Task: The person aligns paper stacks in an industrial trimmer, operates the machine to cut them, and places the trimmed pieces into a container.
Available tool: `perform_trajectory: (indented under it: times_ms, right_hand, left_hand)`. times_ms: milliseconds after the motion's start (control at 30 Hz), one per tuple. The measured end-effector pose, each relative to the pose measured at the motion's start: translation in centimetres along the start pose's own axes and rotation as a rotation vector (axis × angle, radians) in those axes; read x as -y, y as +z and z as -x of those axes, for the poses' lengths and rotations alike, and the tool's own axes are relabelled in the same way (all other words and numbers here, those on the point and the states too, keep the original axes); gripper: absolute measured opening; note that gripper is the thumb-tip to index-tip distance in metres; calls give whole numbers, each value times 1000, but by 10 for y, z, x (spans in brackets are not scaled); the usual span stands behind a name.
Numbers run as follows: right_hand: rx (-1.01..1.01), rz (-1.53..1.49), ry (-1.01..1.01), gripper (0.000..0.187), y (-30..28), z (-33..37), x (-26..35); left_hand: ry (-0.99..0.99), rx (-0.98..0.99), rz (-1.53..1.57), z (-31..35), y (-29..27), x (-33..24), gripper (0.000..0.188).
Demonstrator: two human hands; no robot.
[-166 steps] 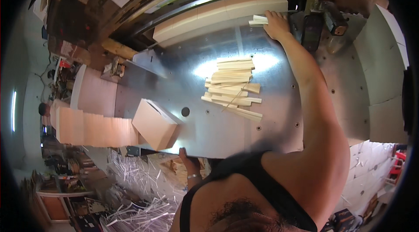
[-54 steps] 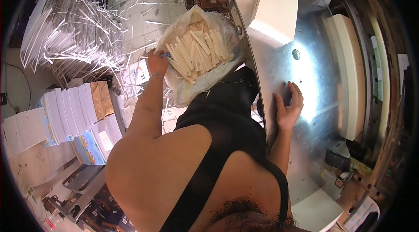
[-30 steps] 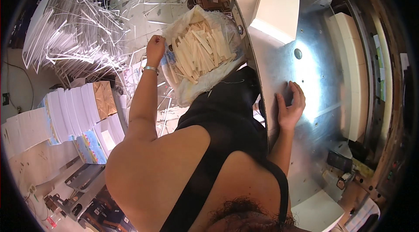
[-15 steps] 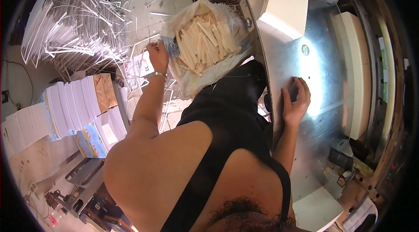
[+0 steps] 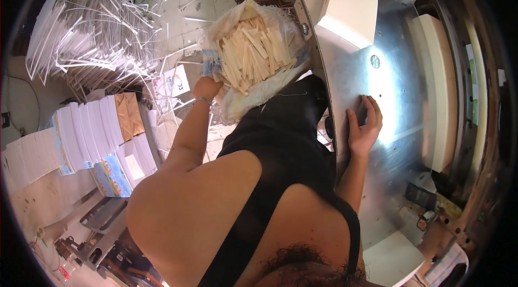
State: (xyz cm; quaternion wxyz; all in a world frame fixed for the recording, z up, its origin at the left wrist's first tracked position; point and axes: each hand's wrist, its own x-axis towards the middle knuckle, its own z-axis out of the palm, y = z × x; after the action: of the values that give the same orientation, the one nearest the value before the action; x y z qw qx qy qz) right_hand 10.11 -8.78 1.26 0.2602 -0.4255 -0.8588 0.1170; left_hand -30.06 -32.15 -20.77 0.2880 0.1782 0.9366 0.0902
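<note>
My left hand (image 5: pixel 208 88) is closed at the left edge of a white woven sack (image 5: pixel 237 104), below its blue patch. Its fingertips are hidden, but it appears to grip the sack's side. Pale, narrow paper offcuts (image 5: pixel 253 52) fill the sack, which stands open in front of my legs. On the right, my right hand (image 5: pixel 367 125) rests on a shiny metal tabletop (image 5: pixel 353 79). Its fingers are slightly bent, with the thumb apart, and nothing shows in it.
A big heap of thin white paper strips (image 5: pixel 97 33) lies at the far left, with loose strips over the tiled floor. Stacked printed sheets (image 5: pixel 89 130) stand nearer on the left. On the tabletop are a cream paper block (image 5: pixel 350 9) and a phone (image 5: pixel 421 195).
My left hand has come nearer to me and slightly right, closing at the sack's edge. The sack's left side has shifted a little. My right hand stays in place.
</note>
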Motion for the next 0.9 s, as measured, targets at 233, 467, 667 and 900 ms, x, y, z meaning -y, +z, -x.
perform_trajectory:
  times_ms: [233,467,667,900]
  right_hand:
    - [-4,-10,-7,54,-3,-1,-2]
    - [-7,-6,-9,53,-2,0,-3]
    - [2,-11,-4,52,-3,-2,-1]
    - [10,34,7,50,-1,-4,3]
  left_hand:
    - [74,10,186,-14,26,17,48]
    - [105,-334,279,29,27,29,43]
    - [176,-348,503,95,20,35,30]
    - [337,-172,281,70,-12,-34,40]
